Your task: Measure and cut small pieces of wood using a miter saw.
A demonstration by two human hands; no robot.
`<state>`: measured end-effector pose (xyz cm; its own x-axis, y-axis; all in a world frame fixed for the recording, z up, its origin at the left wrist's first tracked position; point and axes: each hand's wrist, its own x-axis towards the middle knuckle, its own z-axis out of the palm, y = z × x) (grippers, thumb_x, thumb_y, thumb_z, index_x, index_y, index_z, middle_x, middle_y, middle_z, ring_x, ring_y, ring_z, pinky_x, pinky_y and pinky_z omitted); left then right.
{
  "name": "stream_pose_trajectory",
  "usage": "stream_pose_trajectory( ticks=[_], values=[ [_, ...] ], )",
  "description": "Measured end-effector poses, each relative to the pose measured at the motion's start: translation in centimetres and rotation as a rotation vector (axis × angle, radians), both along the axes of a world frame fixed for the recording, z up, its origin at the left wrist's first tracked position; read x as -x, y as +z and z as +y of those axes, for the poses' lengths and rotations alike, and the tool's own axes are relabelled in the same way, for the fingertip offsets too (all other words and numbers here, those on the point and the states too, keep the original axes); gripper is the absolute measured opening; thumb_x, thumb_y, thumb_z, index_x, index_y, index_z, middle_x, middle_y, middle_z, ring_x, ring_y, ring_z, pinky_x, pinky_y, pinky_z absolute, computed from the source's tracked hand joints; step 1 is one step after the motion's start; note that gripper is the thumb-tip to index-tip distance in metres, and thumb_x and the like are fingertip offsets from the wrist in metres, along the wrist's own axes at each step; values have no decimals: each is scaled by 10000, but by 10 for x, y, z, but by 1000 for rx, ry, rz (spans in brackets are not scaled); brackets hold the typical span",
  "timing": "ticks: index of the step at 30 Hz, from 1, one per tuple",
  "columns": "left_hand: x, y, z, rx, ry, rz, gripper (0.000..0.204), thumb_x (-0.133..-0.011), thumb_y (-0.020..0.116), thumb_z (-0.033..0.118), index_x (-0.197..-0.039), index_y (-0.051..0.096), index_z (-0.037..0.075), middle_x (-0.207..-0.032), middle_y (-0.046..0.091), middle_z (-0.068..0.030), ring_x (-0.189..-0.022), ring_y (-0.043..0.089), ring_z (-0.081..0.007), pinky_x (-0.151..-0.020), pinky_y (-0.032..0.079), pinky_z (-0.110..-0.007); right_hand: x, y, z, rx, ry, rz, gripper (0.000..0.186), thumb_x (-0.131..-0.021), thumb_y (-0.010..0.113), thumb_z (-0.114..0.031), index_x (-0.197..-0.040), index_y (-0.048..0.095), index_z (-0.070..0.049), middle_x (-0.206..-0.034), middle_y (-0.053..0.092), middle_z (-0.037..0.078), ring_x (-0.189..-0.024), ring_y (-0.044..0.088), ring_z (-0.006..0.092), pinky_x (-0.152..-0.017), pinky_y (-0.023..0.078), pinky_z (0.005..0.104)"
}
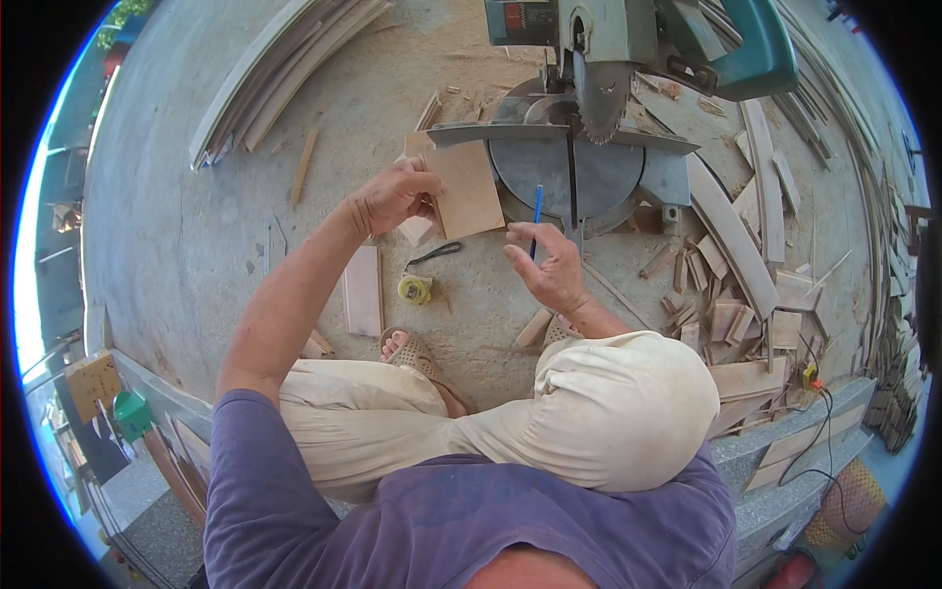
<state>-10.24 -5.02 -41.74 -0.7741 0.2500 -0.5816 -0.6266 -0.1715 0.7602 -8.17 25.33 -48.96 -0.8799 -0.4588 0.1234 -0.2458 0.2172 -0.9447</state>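
Note:
My left hand [400,194] is closed on the left edge of a small rectangular wooden board [469,191], held up before the front left of a mitre saw's round base [525,167]. Between the fingers of my right hand [551,273] a blue pencil [538,204] stands nearly upright. The right hand is just off the board's lower right corner; I cannot tell whether it touches. A yellow-green tape measure [414,290] with a black strap lies on the floor below the board. Beside it is a pale flat wood piece [363,293].
The toothed saw blade [601,93] is raised over the slotted base, beside a green handle [760,59]. Offcuts [731,319] are heaped at the right around a long board [731,236]. Long planks [285,74] lie at the upper left. A sandalled foot [417,358] is near the tape measure.

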Motion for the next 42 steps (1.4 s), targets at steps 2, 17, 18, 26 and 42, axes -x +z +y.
stream_pose_trajectory(
  ticks=[2, 17, 18, 26, 42],
  values=[
    [11, -4, 10, -26, -17, -7, 312, -937, 633, 114, -1216, 650, -24, -1058, 728, -112, -912, 747, -208, -810, 640, -393, -3, 2, 10, 128, -86, -202, 347, -958, 772, -181, -1253, 699, -12, -1025, 770, 87, -922, 717, 193, -796, 578, 344],
    [-2, -35, 100, -16, -139, -1, 444, -944, 777, 259, -1282, 663, -5, -1097, 738, -81, -1024, 721, -189, -845, 637, -355, 2, 2, 30, 471, -306, -601, 347, -993, 745, -93, -1277, 595, 38, -1049, 700, 80, -815, 705, 126, -692, 615, 254],
    [-5, -38, 99, -32, -150, 8, 439, -950, 774, 265, -1282, 666, -1, -1104, 738, -78, -1020, 722, -188, -845, 636, -356, 1, 0, 35, 448, -314, -555, 364, -996, 743, -97, -1299, 589, 36, -1046, 701, 77, -824, 701, 122, -701, 612, 254],
    [36, -47, 44, 412, -180, 41, 317, -939, 756, 190, -1171, 700, -18, -1006, 729, -71, -859, 707, -152, -702, 593, -293, -48, -38, 145, 64, -479, -533, 399, -1060, 661, -261, -1355, 618, 5, -1005, 712, 42, -833, 673, 96, -680, 556, 248],
    [33, -78, 41, 893, 249, 258, 324, -884, 790, 310, -955, 713, 4, -931, 718, -110, -834, 688, -249, -732, 569, -405, -52, -36, 109, -118, -319, -673, 395, -959, 754, -318, -1164, 692, 14, -818, 688, 75, -685, 654, 176, -627, 524, 345]
  ],
)
